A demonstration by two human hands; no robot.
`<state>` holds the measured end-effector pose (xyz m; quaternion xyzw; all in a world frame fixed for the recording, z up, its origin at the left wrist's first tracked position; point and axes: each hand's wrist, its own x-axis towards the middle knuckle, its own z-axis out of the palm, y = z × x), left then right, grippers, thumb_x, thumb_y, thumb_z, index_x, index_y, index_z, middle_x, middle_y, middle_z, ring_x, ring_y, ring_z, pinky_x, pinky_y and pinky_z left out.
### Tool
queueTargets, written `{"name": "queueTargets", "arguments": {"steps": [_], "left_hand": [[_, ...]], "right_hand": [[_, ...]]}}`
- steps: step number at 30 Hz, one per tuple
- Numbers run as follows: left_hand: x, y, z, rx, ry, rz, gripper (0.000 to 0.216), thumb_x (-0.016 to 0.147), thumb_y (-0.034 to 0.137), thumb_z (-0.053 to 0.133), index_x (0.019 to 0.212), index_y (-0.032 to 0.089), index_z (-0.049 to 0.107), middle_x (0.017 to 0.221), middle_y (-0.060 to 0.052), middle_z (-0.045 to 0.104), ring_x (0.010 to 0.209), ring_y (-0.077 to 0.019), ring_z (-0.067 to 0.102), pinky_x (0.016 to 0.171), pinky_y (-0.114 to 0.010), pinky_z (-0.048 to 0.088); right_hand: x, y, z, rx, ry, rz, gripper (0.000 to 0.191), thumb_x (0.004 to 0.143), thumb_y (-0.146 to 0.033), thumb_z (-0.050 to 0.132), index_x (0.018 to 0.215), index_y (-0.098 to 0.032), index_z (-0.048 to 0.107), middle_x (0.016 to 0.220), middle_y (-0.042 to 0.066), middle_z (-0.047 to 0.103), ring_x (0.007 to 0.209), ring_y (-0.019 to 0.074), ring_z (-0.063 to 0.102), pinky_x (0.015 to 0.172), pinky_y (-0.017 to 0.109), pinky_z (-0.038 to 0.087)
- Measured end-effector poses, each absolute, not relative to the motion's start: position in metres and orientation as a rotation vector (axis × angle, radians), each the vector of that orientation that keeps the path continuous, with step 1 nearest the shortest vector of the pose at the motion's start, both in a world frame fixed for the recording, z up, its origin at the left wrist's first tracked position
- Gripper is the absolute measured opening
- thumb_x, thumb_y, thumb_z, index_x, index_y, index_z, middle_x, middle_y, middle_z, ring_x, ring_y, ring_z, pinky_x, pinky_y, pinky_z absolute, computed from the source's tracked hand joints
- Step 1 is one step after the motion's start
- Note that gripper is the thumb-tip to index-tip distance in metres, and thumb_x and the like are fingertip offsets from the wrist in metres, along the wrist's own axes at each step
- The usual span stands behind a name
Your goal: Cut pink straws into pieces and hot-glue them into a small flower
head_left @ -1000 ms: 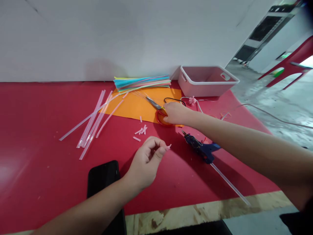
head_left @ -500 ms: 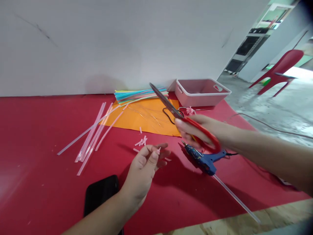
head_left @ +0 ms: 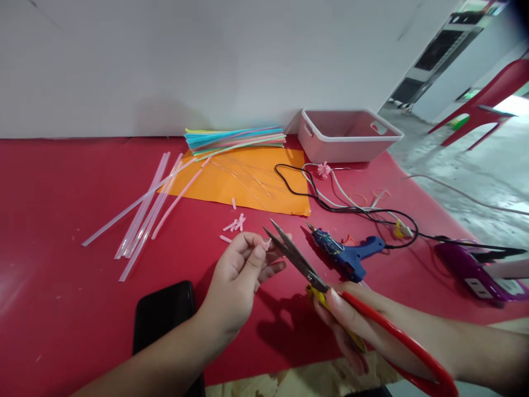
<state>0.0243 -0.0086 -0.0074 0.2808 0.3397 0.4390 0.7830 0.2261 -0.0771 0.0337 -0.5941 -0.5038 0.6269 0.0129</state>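
Note:
Between thumb and forefinger, my left hand (head_left: 239, 275) pinches a small pink piece (head_left: 266, 244), much like the short pink straw bits on the table. My right hand (head_left: 351, 314) is wrapped round a pair of scissors (head_left: 308, 273) with red and yellow handles. Their blades stand slightly apart, tips close beside the pink piece; whether they touch it I cannot tell. Several short pink bits (head_left: 237, 223) lie just beyond my left hand. A blue hot glue gun (head_left: 347, 255) rests on its side beyond my right hand.
Clear pinkish glue sticks (head_left: 142, 220) lie at left, near an orange sheet (head_left: 248, 182) and a bundle of coloured straws (head_left: 235, 139). A pink basket (head_left: 351, 144) stands behind. Cables (head_left: 330, 207) and a purple power strip (head_left: 475, 273) are at right; a black phone (head_left: 165, 314) lies in front.
My right hand has come down and nearer with the scissors, whose blades have parted and now point at the pink piece. My left hand keeps its pinch.

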Motion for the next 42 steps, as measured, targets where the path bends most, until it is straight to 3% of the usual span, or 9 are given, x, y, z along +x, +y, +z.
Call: {"name": "queueTargets", "arguments": {"steps": [3,7,10,16,22,32,36,42], "left_hand": [[0.024,-0.009,-0.009,0.650,0.735,0.921,0.033,0.081,0.040,0.086,0.079,0.018,0.061,0.091,-0.001,0.079,0.090,-0.0143,0.077,0.087,-0.026,0.061],[0.025,-0.009,-0.010,0.703,0.728,0.944,0.031,0.083,0.040,0.084,0.081,0.018,0.062,0.092,-0.002,0.078,0.093,-0.0159,0.076,0.089,-0.029,0.061],[0.024,-0.008,-0.010,0.749,0.741,0.934,0.033,0.082,0.042,0.084,0.080,0.018,0.061,0.090,-0.002,0.076,0.091,-0.0165,0.075,0.087,-0.030,0.061],[0.024,-0.009,-0.009,0.791,0.773,0.902,0.032,0.084,0.043,0.083,0.081,0.017,0.063,0.084,0.000,0.072,0.086,-0.0151,0.073,0.087,-0.029,0.060],[0.025,-0.008,-0.011,0.770,0.754,0.870,0.030,0.084,0.039,0.083,0.081,0.016,0.064,0.084,-0.001,0.073,0.084,-0.0159,0.072,0.094,-0.036,0.058],[0.024,-0.008,-0.012,0.758,0.720,0.859,0.024,0.089,0.034,0.078,0.082,0.017,0.062,0.087,-0.005,0.076,0.091,-0.0204,0.075,0.095,-0.039,0.057],[0.024,-0.006,-0.013,0.750,0.717,0.855,0.027,0.087,0.036,0.081,0.082,0.016,0.063,0.087,-0.004,0.077,0.089,-0.0172,0.074,0.092,-0.032,0.058],[0.024,-0.006,-0.014,0.727,0.714,0.859,0.026,0.086,0.035,0.082,0.084,0.015,0.065,0.091,-0.005,0.077,0.091,-0.0165,0.074,0.092,-0.032,0.058]], "right_hand": [[0.222,-0.077,0.031,-1.858,-1.557,1.953,0.086,0.072,-0.102,0.018,0.066,-0.022,0.047,0.058,0.003,0.057,0.055,0.0150,0.057,0.056,0.029,0.046],[0.221,-0.072,0.030,-1.756,-1.643,1.883,0.079,0.078,-0.098,0.019,0.066,-0.023,0.040,0.053,0.000,0.052,0.049,0.0114,0.049,0.049,0.026,0.036],[0.221,-0.070,0.031,-1.706,-1.720,1.787,0.077,0.082,-0.095,0.017,0.066,-0.023,0.039,0.052,-0.001,0.051,0.049,0.0108,0.049,0.050,0.026,0.036],[0.226,-0.068,0.038,-1.699,-1.719,1.893,0.079,0.083,-0.094,0.019,0.062,-0.022,0.044,0.060,0.004,0.058,0.056,0.0136,0.055,0.051,0.027,0.042],[0.223,-0.068,0.037,-1.711,-1.735,1.814,0.078,0.082,-0.095,0.016,0.066,-0.023,0.041,0.054,0.000,0.050,0.050,0.0111,0.048,0.050,0.026,0.038],[0.222,-0.070,0.033,-1.687,-1.711,1.801,0.075,0.085,-0.092,0.019,0.067,-0.023,0.039,0.054,0.000,0.052,0.050,0.0119,0.049,0.051,0.027,0.037],[0.221,-0.070,0.032,-1.702,-1.714,1.772,0.075,0.083,-0.094,0.020,0.066,-0.024,0.038,0.053,-0.001,0.049,0.050,0.0111,0.044,0.050,0.028,0.034],[0.220,-0.069,0.028,-1.650,-1.830,1.678,0.076,0.083,-0.094,0.013,0.060,-0.024,0.032,0.053,-0.003,0.035,0.050,0.0097,0.027,0.051,0.030,0.027]]}}
